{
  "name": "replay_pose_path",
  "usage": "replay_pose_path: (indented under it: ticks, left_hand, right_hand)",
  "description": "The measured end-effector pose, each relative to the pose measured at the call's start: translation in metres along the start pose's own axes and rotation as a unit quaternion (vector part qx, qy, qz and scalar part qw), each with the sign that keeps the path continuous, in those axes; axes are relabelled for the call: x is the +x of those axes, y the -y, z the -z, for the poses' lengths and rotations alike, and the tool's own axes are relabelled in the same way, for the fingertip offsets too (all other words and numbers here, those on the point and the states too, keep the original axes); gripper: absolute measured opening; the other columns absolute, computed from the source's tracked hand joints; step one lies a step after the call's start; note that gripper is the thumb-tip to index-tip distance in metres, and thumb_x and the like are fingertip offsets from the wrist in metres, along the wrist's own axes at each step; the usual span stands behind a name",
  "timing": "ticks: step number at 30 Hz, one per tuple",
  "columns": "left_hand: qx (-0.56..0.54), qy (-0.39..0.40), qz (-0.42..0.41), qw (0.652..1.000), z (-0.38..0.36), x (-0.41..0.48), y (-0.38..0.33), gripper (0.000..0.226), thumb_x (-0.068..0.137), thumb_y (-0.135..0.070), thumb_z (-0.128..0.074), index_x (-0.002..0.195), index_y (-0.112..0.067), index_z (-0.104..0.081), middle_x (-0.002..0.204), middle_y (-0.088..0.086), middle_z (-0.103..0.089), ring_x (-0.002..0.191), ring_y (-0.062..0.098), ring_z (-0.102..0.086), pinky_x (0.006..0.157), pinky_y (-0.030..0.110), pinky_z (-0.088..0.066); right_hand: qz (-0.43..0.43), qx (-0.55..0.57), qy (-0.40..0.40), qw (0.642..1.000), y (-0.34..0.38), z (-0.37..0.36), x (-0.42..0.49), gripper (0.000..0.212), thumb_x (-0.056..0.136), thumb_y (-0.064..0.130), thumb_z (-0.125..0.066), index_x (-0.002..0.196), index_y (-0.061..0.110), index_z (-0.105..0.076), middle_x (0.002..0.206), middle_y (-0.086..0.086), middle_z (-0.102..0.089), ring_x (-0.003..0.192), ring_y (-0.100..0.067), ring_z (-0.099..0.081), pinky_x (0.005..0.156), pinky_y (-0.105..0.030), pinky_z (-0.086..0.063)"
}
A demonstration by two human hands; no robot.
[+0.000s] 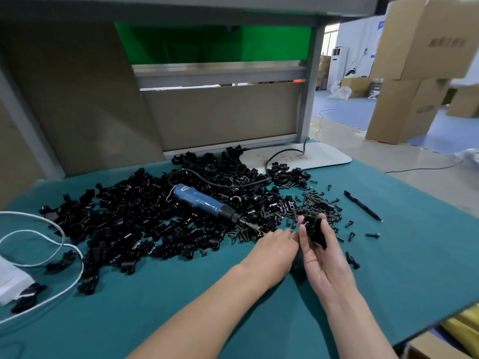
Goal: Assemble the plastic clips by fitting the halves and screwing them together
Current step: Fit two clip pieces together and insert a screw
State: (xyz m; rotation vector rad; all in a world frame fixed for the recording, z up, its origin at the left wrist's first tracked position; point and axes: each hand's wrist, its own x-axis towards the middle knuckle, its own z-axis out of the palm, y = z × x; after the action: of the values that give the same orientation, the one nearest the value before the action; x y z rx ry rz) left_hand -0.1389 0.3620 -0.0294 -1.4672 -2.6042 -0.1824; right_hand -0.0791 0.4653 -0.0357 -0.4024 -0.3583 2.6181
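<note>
A big heap of black plastic clip halves (pixel 145 216) covers the middle of the green mat. To its right lies a pile of dark screws (pixel 315 206). A blue electric screwdriver (pixel 204 202) rests on the heap, bit pointing right and toward me. My right hand (pixel 321 252) is raised palm-left and holds black clip pieces (pixel 313 230) between thumb and fingers. My left hand (pixel 274 251) lies palm down beside it, fingertips reaching to the edge of the screws; whether they pinch a screw is hidden.
A black pen (pixel 363 206) lies at the right of the mat, with loose screws (pixel 373 235) and a clip half (pixel 353 260) near my right hand. A white cord (pixel 51 255) loops at the left. The mat's edge (pixel 425 330) drops off at the right; cardboard boxes (pixel 409 110) stand beyond.
</note>
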Motion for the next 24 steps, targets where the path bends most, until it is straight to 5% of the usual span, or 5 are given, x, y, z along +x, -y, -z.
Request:
replay_pose_path:
  ticks: [4, 8, 12, 15, 24]
  left_hand:
    - [-0.273, -0.125, 0.108, 0.948, 0.008, -0.030, 0.016, 0.029, 0.104, -0.014, -0.048, 0.132, -0.018, -0.048, 0.125, -0.007, -0.052, 0.109, 0.009, -0.057, 0.093, 0.025, -0.047]
    - [-0.350, -0.236, 0.177, 0.889, 0.010, -0.083, 0.054, 0.027, 0.104, -0.014, -0.051, 0.119, -0.033, -0.064, 0.106, -0.024, -0.053, 0.103, -0.006, -0.056, 0.089, 0.006, -0.039]
    - [-0.425, -0.259, 0.241, 0.833, 0.004, -0.129, 0.076, 0.037, 0.106, -0.012, -0.047, 0.131, -0.037, -0.057, 0.100, -0.018, -0.055, 0.092, 0.004, -0.059, 0.086, 0.015, -0.047]
    - [-0.491, -0.271, 0.290, 0.775, 0.004, -0.141, 0.079, 0.025, 0.104, -0.016, -0.052, 0.120, -0.035, -0.058, 0.097, -0.016, -0.066, 0.091, 0.002, -0.065, 0.084, 0.018, -0.051]
    - [-0.496, -0.304, 0.278, 0.764, 0.008, -0.140, 0.079, 0.024, 0.099, -0.009, -0.061, 0.101, -0.029, -0.074, 0.105, -0.016, -0.066, 0.103, 0.007, -0.068, 0.094, 0.030, -0.053]
  right_hand:
    - [-0.009, -0.076, 0.047, 0.996, -0.005, -0.003, -0.004, 0.023, 0.086, 0.016, -0.069, 0.107, 0.007, -0.071, 0.112, -0.027, -0.073, 0.094, -0.030, -0.077, 0.066, -0.027, -0.064]
    - [-0.038, -0.227, 0.121, 0.966, -0.025, -0.005, -0.008, 0.018, 0.083, 0.016, -0.070, 0.098, 0.012, -0.080, 0.105, -0.023, -0.076, 0.094, -0.032, -0.077, 0.066, -0.032, -0.063]
    - [-0.045, -0.385, 0.225, 0.894, -0.065, -0.006, -0.010, 0.015, 0.092, 0.024, -0.076, 0.105, 0.018, -0.079, 0.105, -0.013, -0.076, 0.105, -0.031, -0.074, 0.079, -0.039, -0.063]
    - [-0.046, -0.447, 0.263, 0.854, -0.093, -0.015, -0.009, 0.022, 0.089, 0.030, -0.078, 0.110, 0.027, -0.078, 0.102, 0.000, -0.075, 0.103, -0.021, -0.074, 0.083, -0.042, -0.063]
    - [-0.004, -0.510, 0.293, 0.809, -0.104, -0.009, -0.011, 0.029, 0.093, 0.029, -0.072, 0.120, 0.039, -0.071, 0.117, 0.012, -0.069, 0.111, -0.017, -0.071, 0.082, -0.037, -0.064]
